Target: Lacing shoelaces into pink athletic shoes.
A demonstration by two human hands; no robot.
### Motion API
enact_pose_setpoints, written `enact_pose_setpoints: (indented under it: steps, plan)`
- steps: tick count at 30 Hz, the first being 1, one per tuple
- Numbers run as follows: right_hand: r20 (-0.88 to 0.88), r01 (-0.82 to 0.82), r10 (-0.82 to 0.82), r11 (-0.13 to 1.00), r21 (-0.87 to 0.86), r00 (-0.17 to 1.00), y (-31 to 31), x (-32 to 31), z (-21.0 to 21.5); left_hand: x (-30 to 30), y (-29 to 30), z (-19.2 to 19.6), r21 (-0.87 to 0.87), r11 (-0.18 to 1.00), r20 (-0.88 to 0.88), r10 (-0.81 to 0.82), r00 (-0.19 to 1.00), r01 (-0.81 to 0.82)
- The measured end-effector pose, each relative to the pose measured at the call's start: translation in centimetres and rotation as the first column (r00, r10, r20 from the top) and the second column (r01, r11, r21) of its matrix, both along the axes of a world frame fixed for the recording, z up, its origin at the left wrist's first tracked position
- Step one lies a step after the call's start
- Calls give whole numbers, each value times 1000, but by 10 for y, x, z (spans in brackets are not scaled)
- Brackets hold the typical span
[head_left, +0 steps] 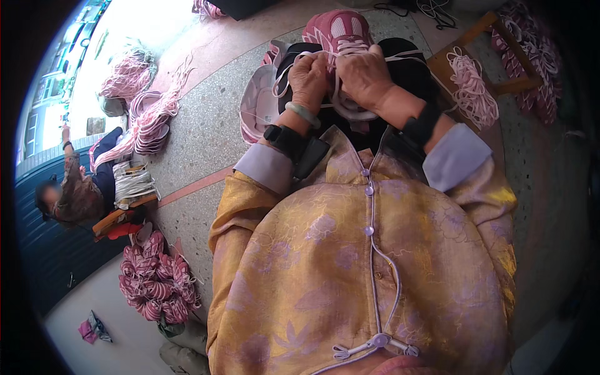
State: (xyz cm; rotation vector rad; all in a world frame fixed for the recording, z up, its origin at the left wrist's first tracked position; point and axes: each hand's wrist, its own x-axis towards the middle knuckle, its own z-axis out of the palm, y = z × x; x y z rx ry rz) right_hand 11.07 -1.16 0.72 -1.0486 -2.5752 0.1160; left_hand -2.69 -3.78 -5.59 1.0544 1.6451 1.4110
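I reach forward with both forearms [444, 129] angled inward, my left hand [308, 80] and right hand [365, 75] just beside each other in front of me, backs turned mostly upward and fingers [350, 62] of both curled in.

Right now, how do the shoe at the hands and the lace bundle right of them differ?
Colour: the shoe is deep pink with white panels; the lace bundle is paler pink and white.
Form: the shoe is a shaped body, the lace bundle limp loops.
Handling: left hand and right hand work at the shoe; neither touches the lace bundle.
Shared: pink-and-white colouring.
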Motion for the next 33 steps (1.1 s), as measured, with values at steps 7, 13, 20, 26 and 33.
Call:
enact_pose_setpoints:
  steps: [7,13,20,26,33]
  plan:
    - [-139,-1,-8,998,-59,990,-23,130,3,-9,-5,36,-154,983,342,146,928,-98]
    - [-24,483,-488,869,-109,873,-43,300,-44,-6,-8,36,-95,992,341,109,934,-81]
    - [125,511,-498,804,-305,858,-46,296,-67,12,-19,35,-69,997,274,-4,962,23]
    - [-376,0,-126,948,-317,918,-6,177,-23,-6,-18,38,271,960,-552,91,829,75]
    - [-495,-77,-41,974,-215,868,-5,77,-15,26,-7,70,288,841,-822,-28,568,458]
